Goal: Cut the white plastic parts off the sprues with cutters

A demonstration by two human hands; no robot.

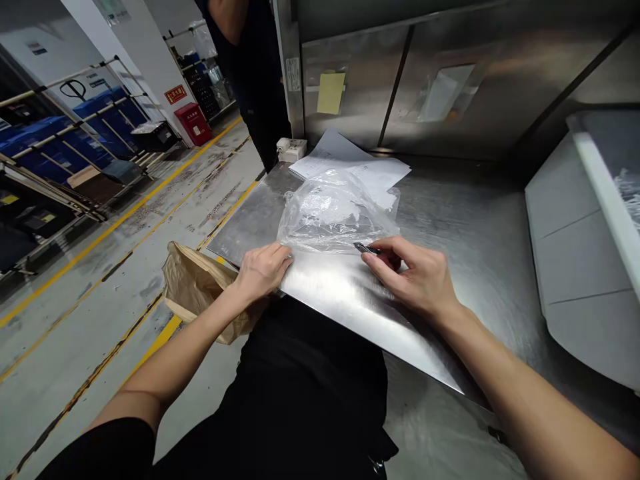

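A clear plastic bag point(333, 210) lies crumpled on the metal table point(470, 247), partly over some white printed papers point(350, 157). At the bag's near left corner is my left hand point(265, 268), fingers curled together at the table's edge; whether it pinches the plastic is too small to tell. My right hand point(413, 270) holds a small black tool point(367, 249) between thumb and fingers, its tip pointing left at the bag's near right edge.
White bin point(583, 247) on the table's right; white power socket point(291, 150) at the back left corner. Open brown bag point(200, 287) stands left of the table. A person point(255, 73) is beyond it. Racks with blue crates point(65, 143) stand far left.
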